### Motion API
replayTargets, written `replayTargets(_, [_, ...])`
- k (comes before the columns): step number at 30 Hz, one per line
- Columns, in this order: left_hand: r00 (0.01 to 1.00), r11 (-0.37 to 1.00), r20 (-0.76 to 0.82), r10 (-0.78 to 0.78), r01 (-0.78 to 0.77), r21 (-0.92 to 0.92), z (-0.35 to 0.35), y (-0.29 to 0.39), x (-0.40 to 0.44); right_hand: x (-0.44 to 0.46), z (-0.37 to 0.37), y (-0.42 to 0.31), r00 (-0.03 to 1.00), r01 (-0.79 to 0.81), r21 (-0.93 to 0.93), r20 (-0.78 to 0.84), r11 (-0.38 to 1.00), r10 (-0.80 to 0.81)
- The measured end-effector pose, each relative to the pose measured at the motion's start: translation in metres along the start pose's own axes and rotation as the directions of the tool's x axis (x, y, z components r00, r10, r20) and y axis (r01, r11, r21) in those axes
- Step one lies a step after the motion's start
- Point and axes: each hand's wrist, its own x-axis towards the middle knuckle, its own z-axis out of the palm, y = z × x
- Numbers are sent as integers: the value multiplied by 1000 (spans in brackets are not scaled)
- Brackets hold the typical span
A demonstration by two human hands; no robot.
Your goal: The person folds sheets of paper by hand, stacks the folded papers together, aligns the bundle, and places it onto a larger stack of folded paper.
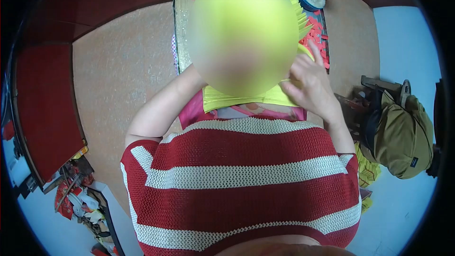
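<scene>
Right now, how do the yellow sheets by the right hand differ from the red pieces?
Colour: the yellow sheets are bright yellow, the red pieces coral red. Size: the sheets are broad, the pieces small. Arrangement: the sheets near the right hand lie in layers, the pieces are scattered.
</scene>
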Motion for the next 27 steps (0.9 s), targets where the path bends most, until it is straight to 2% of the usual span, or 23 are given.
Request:
replayTargets(1, [1000,998,27,-11,13,-63,-4,2,0,0,-5,0,996,-66,0,57,998,65])
replayTargets(2, [998,992,55,-21,27,-122,-6,4,-1,4,-9,0,999,-44,35,-5,998,44])
replayTargets(5, [999,999,52,9,-7,-31,-2,8,0,17,-2,3,996,-12,67,-85,998,17])
replayTargets(9, [999,999,48,21,-19,-44,-6,9,5,18,-6,6,991,3,75,-133,997,7])
replayTargets(11, [997,999,78,-22,25,-47,-9,8,8,9,-21,-6,984,12,-300,-165,954,-64])
replayTargets(12, [997,998,78,-21,25,-49,-10,8,9,3,-20,-11,987,54,-361,-125,931,-105])
replayTargets(13, [995,1000,-93,-26,26,-7,-12,8,10,-3,-13,-16,987,53,-362,-125,931,-104])
replayTargets(14, [965,999,-261,-22,33,36,-14,9,11,-9,-1,-20,996,74,-262,-23,962,-83])
replayTargets(15, [965,999,-260,-19,30,38,-17,12,9,-11,4,-22,994,83,-159,79,984,-71])
replayTargets(17, [845,974,-504,175,-75,213,-24,24,-3,-6,-2,-14,991,84,-138,115,987,-68])
replayTargets(19, [861,980,-479,172,-98,175,-25,29,-13,3,-5,-3,999,29,-135,-10,990,-31])
replayTargets(21, [982,985,-162,97,-70,159,-19,24,-17,12,-3,1,999,3,-117,-45,993,-8])
replayTargets(22, [991,977,-104,85,-62,203,-10,17,-16,14,0,3,998,23,-110,-64,994,-30])
replayTargets(24, [995,988,-75,65,-54,147,0,3,-8,14,5,0,995,46,-102,-83,994,-54])
replayTargets(26, [998,996,-37,51,-48,78,2,-4,-4,4,8,-8,996,87,-14,26,996,-87])
replayTargets(27, [999,997,8,-53,53,-48,-6,1,-3,3,7,-7,996,85,-13,30,996,-85])
